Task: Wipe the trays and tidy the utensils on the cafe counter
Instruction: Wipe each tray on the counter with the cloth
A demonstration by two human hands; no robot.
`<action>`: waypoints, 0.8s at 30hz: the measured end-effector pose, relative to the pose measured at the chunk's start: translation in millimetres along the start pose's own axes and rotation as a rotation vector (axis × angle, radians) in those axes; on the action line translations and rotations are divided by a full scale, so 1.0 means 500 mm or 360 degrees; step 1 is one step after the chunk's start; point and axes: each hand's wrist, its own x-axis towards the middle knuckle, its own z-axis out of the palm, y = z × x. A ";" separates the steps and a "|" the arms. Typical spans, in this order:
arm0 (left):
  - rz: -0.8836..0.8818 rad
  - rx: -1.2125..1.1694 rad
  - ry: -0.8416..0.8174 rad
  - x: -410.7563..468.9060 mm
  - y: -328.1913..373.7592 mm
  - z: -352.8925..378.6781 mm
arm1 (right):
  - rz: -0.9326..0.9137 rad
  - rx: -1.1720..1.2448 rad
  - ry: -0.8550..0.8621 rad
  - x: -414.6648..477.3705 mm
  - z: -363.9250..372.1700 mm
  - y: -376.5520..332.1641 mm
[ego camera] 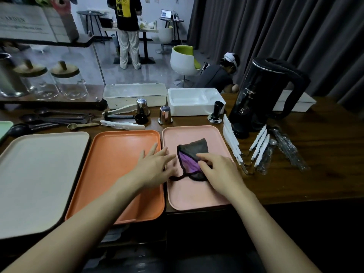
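Three trays lie side by side along the near edge of the wooden counter (315, 174): a cream tray (39, 174) toward the left end, an orange tray (110, 174) in the middle and a pink tray (197, 198) to its right. A grey and purple cloth (194, 154) lies crumpled in the middle of the pink tray. The right hand (218, 170) rests on the cloth's near right part, its fingers curled down and gripping the fabric. The left hand (155, 164) is flat with straight, spread fingers and holds nothing. It lies over the orange tray's right rim, its fingertips reaching across the pink tray's left rim just beside the cloth. White-handled utensils (231, 143) lie just off the pink tray's right edge, with wrapped cutlery (285, 148) beyond them. Toward the far edge stand a black kettle (264, 91), a white box (195, 101), two metal cups (165, 114) and a row of dark measuring spoons (53, 119).
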 end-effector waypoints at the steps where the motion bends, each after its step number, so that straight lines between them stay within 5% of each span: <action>1: 0.0006 -0.0009 0.0066 0.004 0.002 -0.006 | -0.0031 -0.0025 0.0075 0.011 0.005 -0.009; 12: 0.0027 -0.0240 0.0466 -0.006 -0.036 0.008 | 0.0102 -0.0494 0.0147 0.138 0.114 -0.086; 19: 0.0049 -0.0571 0.0699 -0.014 -0.014 -0.026 | 0.0169 0.1023 0.0109 0.135 0.009 -0.061; 24: 0.0183 -0.0916 0.0688 -0.013 0.050 -0.077 | 0.0107 0.1483 -0.0037 0.101 -0.072 -0.089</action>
